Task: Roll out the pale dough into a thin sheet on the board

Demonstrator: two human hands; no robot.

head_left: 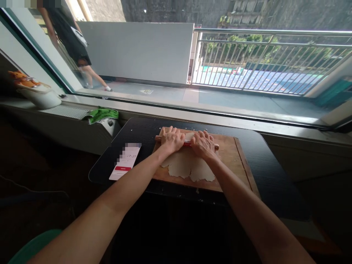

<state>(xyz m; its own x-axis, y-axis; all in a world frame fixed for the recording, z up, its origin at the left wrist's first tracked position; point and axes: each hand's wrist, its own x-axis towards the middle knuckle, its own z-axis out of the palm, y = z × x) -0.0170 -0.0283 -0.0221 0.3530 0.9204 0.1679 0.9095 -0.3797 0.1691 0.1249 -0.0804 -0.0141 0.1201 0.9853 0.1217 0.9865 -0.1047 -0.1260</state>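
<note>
A wooden rolling pin (187, 143) lies crosswise near the far edge of a wooden board (233, 161). My left hand (172, 139) is closed over its left part, and my right hand (204, 143) is closed over its right part. Both ends of the pin stick out past the hands. Thin pale dough (189, 167) is spread flat on the board beneath and on the near side of the pin. Its near edge is ragged, with a notch near the middle.
The board rests on a black table (269, 172) with small crumbs. A lit phone (125, 161) lies left of the board. Beyond the left corner are a green cloth (103, 114) and a white pot (41, 96). Outside the window a person (73, 42) walks.
</note>
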